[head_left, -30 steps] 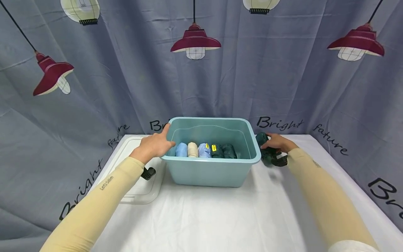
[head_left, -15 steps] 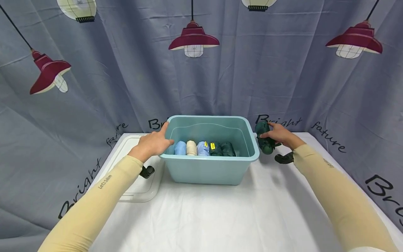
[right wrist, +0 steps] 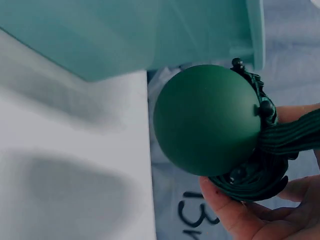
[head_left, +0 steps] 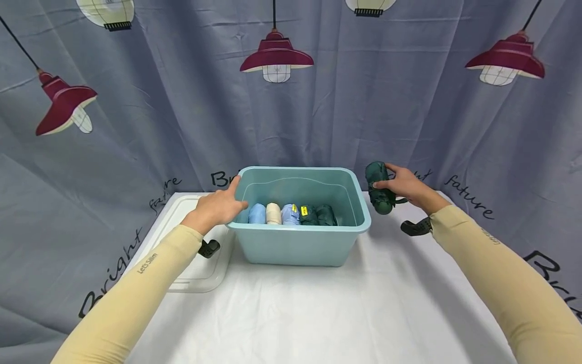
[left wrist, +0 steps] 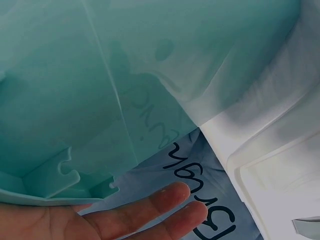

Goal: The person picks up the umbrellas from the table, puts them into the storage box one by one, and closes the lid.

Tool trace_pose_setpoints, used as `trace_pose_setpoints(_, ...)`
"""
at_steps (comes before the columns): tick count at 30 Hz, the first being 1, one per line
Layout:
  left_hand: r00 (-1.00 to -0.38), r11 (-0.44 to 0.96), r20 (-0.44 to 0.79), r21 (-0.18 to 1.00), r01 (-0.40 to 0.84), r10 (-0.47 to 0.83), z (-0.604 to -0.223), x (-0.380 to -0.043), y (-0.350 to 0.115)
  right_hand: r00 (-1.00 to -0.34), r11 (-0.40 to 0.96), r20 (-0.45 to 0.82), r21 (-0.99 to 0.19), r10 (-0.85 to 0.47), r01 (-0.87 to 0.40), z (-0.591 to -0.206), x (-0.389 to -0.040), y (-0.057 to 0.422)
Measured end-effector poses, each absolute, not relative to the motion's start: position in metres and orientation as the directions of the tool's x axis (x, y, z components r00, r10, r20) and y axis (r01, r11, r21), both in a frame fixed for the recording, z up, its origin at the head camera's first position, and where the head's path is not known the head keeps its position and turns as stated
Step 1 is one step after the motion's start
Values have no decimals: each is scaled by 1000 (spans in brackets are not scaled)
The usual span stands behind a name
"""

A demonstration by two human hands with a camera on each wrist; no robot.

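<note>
My right hand (head_left: 409,186) grips a folded dark green umbrella (head_left: 377,178) above the table, just beyond the bin's right rim. Its round green handle end (right wrist: 207,120), wrist strap (right wrist: 295,132) and rib tips show in the right wrist view. On the left rim of the light teal plastic bin (head_left: 295,245) rests my left hand (head_left: 217,208). Its fingers (left wrist: 145,205) lie fairly straight outside the wall in the left wrist view. Inside the bin stand several rolled umbrellas in a row: light blue (head_left: 257,214), cream (head_left: 274,214), periwinkle (head_left: 290,215) and dark green (head_left: 326,216).
A translucent white lid (head_left: 200,275) lies flat on the table left of the bin, partly beneath my left forearm. White cloth (head_left: 318,313) covers the table. A grey-blue curtain (head_left: 191,101) printed with lamps hangs close behind it.
My right hand has lifted the dark green umbrella from the table and raised it beside the bin's right rim. My left hand has stayed on the left rim.
</note>
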State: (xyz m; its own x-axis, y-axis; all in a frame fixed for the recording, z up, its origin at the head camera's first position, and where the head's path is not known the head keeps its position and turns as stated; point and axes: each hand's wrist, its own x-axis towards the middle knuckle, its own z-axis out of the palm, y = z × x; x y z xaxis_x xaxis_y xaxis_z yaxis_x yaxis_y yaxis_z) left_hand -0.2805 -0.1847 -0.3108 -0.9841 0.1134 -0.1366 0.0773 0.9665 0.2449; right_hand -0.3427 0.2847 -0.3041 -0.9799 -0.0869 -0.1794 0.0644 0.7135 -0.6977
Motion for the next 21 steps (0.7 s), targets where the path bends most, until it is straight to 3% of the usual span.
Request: trace_pose_setpoints(21, -984, 963, -131, 256, 83, 119, -313, -280, -186, -976, 732, -147, -681, -163, -20, -251, -316, 242)
